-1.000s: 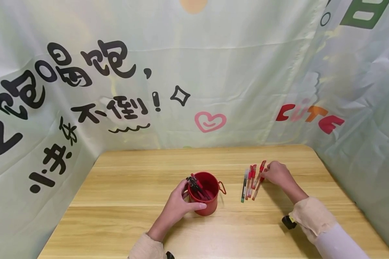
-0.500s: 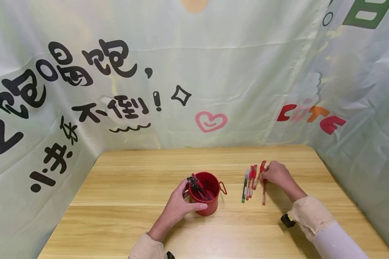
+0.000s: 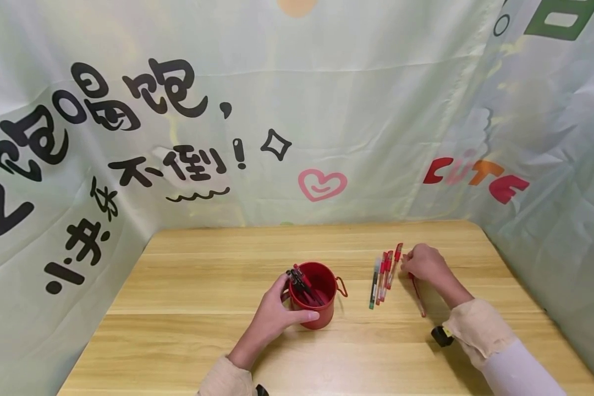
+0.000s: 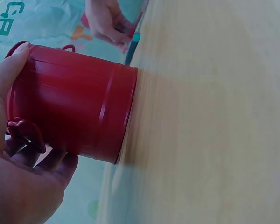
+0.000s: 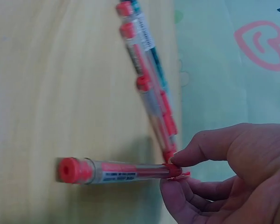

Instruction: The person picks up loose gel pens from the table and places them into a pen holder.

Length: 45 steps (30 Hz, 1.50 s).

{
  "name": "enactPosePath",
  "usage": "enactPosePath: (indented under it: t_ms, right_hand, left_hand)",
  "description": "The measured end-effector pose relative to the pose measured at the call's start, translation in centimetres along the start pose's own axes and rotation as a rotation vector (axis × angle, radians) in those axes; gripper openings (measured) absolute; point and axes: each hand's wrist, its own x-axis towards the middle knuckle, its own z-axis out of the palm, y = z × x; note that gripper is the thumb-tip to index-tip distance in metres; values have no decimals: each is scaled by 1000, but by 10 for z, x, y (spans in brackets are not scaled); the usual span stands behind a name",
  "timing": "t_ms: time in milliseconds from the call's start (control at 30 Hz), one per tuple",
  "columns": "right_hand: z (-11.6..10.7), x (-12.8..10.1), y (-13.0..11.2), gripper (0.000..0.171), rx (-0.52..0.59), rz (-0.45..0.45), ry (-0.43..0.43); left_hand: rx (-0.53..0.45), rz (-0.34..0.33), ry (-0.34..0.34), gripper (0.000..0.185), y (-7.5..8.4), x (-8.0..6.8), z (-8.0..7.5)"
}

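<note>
At the middle of the table stands a red pen cup [image 3: 322, 320] with a small loop handle on its side. Several black and red pens [image 3: 304, 289] lean inside it. My left hand [image 3: 271, 316] grips the cup, thumb at the near rim, fingers around the far side; the left wrist view shows the cup's wall [image 4: 79, 102] up close. To the right, my right hand [image 3: 425, 267] pinches a red gel pen [image 5: 121, 171] at its capped end between thumb and fingers. Its other end points toward the person. Beside this hand lie several red pens [image 3: 386, 275] and a green pen [image 3: 373, 289].
The wooden table [image 3: 188, 341] has a printed fabric curtain [image 3: 376, 110] behind it and along both sides. A black wrist device [image 3: 442, 335] sits under the right sleeve.
The right hand has drawn one red pen away from the others, its free end swinging rightward. The left hand and the cup have stayed in place.
</note>
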Motion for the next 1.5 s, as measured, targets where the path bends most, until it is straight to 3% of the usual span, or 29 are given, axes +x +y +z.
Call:
enactPosePath:
  t_ms: [200, 333, 700, 1200, 1500]
  right_hand:
    - [-14, -5, -14, 16, 13, -8, 35]
    - [-21, -11, -28, 45, 39, -22, 80]
    - [-35, -33, -77, 23, 96, -163, 196]
    - [-45, -72, -150, 40, 134, -366, 293]
    - [-41, -81, -176, 35, 191, -453, 323]
  left_hand:
    - [7, 11, 11, 88, 0, 0, 1]
    - [11, 13, 15, 86, 1, 0, 2]
    - [13, 11, 16, 86, 1, 0, 2]
    - [24, 16, 20, 84, -2, 1, 2]
    - [31, 14, 17, 83, -3, 1, 2]
